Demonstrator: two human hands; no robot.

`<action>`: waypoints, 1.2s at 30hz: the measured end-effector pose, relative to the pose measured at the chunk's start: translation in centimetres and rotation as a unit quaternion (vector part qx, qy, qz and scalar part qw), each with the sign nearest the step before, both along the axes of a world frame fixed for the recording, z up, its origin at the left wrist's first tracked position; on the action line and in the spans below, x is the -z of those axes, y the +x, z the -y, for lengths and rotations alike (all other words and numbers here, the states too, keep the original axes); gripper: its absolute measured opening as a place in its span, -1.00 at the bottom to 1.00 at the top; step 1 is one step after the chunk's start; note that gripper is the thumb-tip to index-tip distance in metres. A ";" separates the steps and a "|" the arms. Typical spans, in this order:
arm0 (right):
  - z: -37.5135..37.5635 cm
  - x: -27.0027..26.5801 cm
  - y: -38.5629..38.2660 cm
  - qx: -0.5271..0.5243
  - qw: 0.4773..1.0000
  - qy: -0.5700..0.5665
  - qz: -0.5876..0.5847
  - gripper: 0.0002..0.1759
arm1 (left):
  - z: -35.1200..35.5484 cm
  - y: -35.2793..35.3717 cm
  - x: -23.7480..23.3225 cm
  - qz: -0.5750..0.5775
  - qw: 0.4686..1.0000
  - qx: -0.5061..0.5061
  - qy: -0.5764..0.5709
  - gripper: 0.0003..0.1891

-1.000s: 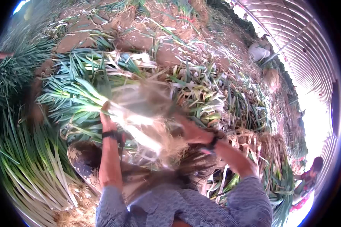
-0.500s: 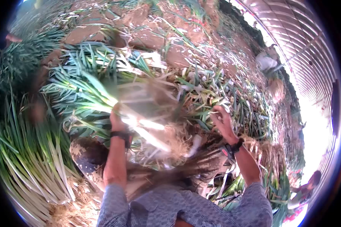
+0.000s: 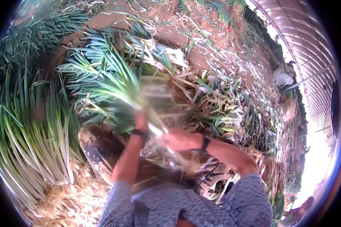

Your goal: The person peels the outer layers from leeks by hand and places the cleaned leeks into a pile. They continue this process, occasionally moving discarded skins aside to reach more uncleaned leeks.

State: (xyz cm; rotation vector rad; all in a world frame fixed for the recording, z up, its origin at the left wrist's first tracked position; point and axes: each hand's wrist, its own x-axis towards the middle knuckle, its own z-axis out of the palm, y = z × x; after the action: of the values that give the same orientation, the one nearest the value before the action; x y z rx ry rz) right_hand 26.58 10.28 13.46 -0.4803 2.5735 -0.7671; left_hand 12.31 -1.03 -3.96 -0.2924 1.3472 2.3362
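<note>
Green onions (image 3: 125,77) with long green tops and white stalks are held aslant in front of me, tops pointing up and left. My left hand (image 3: 141,120) is closed round them where green turns to white. Lower down, my right hand (image 3: 183,140) has its fingers closed at the white stalks, smeared by motion. The root ends hang over my lap, blurred. Right behind lies a spread pile of more green onions (image 3: 85,70), tops to the left.
A dense row of green onions (image 3: 30,140) stands at the left, roots toward me. Stripped leaves (image 3: 225,109) heap up at the right. My camouflage-covered knee (image 3: 98,142) is beside my left arm. Ribbed roofing (image 3: 307,41) arches at the far right.
My right hand has come left from the leaf heap onto the white stalks. My left hand still grips the green onions, now tilted more upright. The view has shifted slightly.
</note>
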 end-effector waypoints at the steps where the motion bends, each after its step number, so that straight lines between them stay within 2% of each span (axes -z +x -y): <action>1: 0.8 -3.1 1.3 -0.031 0.995 -0.062 0.067 -0.72 | 0.3 -0.4 0.0 0.017 1.000 -0.009 0.004 -0.55; 2: 1.6 -6.5 2.5 -0.058 0.982 -0.122 0.133 -0.72 | 0.7 -1.0 0.1 0.033 0.999 -0.017 0.010 -0.56; 3: 0.9 -7.0 3.6 -0.049 0.985 -0.083 0.141 -0.72 | 1.2 -1.2 -0.5 0.064 0.996 -0.007 0.064 -0.57; 6: -3.4 -5.5 2.6 0.185 0.959 -0.182 0.111 -0.73 | 0.5 -2.1 2.3 0.088 0.993 -0.028 0.080 -0.53; 7: -3.3 -6.0 1.2 0.184 0.976 -0.106 0.038 -0.72 | 0.4 -2.1 2.0 0.090 0.993 -0.024 0.071 -0.52; 9: -1.9 -6.2 -1.8 0.181 0.976 0.050 -0.109 -0.70 | -0.1 -1.6 1.2 0.091 0.994 -0.012 0.054 -0.51; 12: 0.1 -1.4 -5.2 0.181 0.978 0.099 -0.027 -0.73 | -0.2 -1.0 0.1 0.082 0.994 0.031 0.072 -0.50; 13: 0.5 -0.8 -5.9 0.186 0.978 0.091 -0.015 -0.75 | 0.1 -0.5 -1.8 0.076 0.995 0.045 0.048 -0.50; 14: 0.9 -0.2 -6.7 0.189 0.978 0.082 0.000 -0.76 | 0.1 -0.5 -0.1 0.021 0.997 0.056 0.054 -0.50; 16: 1.6 0.6 -7.6 0.175 0.982 0.056 0.042 -0.76 | 0.0 0.5 -0.7 0.044 0.994 0.022 0.094 -0.51; 17: 1.2 0.7 -7.6 0.161 0.984 0.042 0.068 -0.75 | 0.0 0.0 -0.5 0.006 0.998 0.057 0.033 -0.50; 18: 0.5 0.9 -7.4 0.152 0.984 0.028 0.092 -0.74 | 0.5 -0.3 -1.4 0.020 0.998 0.055 0.037 -0.51; 19: -0.4 1.1 -6.3 0.076 0.991 -0.107 0.035 -0.74 | 1.1 -0.3 -2.9 0.035 0.997 0.057 0.042 -0.52; 20: -1.8 0.9 -4.6 0.060 0.996 -0.057 0.045 -0.74 | 1.6 -0.2 -3.9 0.054 0.996 0.058 0.047 -0.53; 21: -2.9 -1.2 -3.0 0.058 0.992 -0.073 0.090 -0.71 | 1.8 -0.9 -3.7 0.063 0.997 0.040 -0.009 -0.56; 22: -3.9 -3.4 -1.5 0.058 0.985 -0.088 0.134 -0.69 | 1.6 -1.5 0.1 0.036 0.999 0.002 0.025 -0.59; 23: -6.2 -5.6 0.4 0.059 0.982 -0.064 0.169 -0.67 | 1.5 -2.6 5.0 0.006 0.999 0.006 0.031 -0.59; 24: -5.9 -11.7 1.4 0.179 0.940 0.022 0.290 -0.68 | 1.9 -2.8 6.2 -0.027 0.999 0.006 0.035 -0.60; 25: -9.4 -12.2 3.5 0.239 0.907 0.086 0.336 -0.67 | 2.2 -2.9 7.2 -0.060 0.997 0.005 0.040 -0.60; 26: -14.4 -12.1 6.3 0.274 0.912 0.070 0.298 -0.67 | 2.0 -3.2 9.9 -0.109 0.993 0.004 0.033 -0.51; 27: -17.3 -13.4 8.6 0.375 0.868 0.133 0.296 -0.70 | 2.5 -2.9 9.1 -0.105 0.993 0.020 0.048 -0.55; 28: -21.9 -13.1 11.6 0.400 0.839 0.282 0.238 -0.72 | 3.1 -2.8 8.1 -0.100 0.992 0.036 0.061 -0.59; 30: -29.3 -13.7 18.3 0.479 0.780 0.375 0.148 -0.74 | 3.7 -3.2 7.9 -0.087 0.989 0.062 0.103 -0.56; 33: -28.6 -12.7 21.4 0.310 0.830 0.460 -0.063 -0.52 | 2.8 -3.9 7.1 -0.019 0.996 0.020 0.086 -0.56; 34: -24.4 -13.4 18.2 0.380 0.878 0.292 -0.030 -0.50 | 2.7 -3.5 6.1 0.014 0.995 0.021 0.101 -0.59; 35: -18.1 -14.0 13.5 0.440 0.891 0.113 0.002 -0.48 | 2.5 -3.0 4.4 0.036 0.990 0.039 0.128 -0.60; 36: -17.0 -9.6 12.7 0.566 0.819 -0.073 0.062 -0.60 | 2.2 -2.5 2.6 0.059 0.985 0.057 0.154 -0.61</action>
State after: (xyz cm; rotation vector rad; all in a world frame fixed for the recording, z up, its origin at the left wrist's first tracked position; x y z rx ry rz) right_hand 39.30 27.27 23.08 1.1628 2.4885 -1.2725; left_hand 9.81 -3.21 -6.54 -0.2477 0.9061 2.3465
